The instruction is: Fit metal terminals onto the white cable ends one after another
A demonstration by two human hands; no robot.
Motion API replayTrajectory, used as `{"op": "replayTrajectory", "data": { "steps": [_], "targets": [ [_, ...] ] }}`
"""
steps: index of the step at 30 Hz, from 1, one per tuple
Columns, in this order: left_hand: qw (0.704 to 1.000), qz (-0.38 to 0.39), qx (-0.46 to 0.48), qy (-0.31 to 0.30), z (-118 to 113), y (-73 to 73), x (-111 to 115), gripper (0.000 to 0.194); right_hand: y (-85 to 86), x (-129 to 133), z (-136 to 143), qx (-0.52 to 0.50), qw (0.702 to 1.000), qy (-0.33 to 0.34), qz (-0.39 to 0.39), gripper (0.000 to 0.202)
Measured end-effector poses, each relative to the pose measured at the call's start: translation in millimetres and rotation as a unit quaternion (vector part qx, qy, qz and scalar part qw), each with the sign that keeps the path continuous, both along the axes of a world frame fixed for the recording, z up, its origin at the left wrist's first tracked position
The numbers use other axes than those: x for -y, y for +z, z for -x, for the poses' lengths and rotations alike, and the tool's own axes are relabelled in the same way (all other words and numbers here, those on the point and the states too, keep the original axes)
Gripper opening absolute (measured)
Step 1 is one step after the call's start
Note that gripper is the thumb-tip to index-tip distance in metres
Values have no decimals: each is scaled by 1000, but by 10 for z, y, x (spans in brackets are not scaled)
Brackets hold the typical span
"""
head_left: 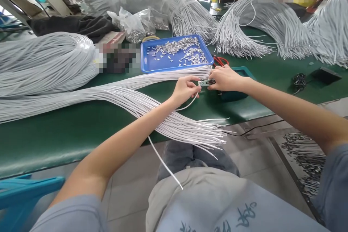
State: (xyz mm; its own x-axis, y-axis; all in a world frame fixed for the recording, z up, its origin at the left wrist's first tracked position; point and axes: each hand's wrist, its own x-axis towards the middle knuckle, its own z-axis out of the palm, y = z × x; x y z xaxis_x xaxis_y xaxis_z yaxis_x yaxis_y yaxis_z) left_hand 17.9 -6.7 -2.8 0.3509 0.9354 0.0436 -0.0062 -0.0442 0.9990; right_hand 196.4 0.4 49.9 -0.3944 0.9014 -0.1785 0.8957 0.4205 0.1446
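My left hand is closed in a pinch on the end of a thin grey wire, which curves down from the fingers. My right hand grips a small metal hand tool that looks like pliers, its jaws pointing left and meeting my left fingertips. What lies between jaws and fingertips is too small to make out. Beneath my left forearm a fanned bundle of grey wires reaches over the table's front edge. Behind both hands runs another strand of the bundle.
A blue tray with loose metal terminals lies beyond my hands. Right of it are red handles and a teal box. Large wire bundles cover the green table's left and back. A black cable lies right.
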Motion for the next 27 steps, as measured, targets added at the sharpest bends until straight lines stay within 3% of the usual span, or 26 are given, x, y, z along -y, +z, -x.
{"op": "replayTrajectory", "data": {
  "steps": [8, 27],
  "targets": [
    [999, 4, -15, 30, 3, -98, -70, 25, -11, -16, -4, 24, 1000, 6, 6, 22],
    [994, -40, -87, 45, -5, -168, -92, 24, -74, -52, -45, 9, 1000, 6, -5, 21]
  ]
}}
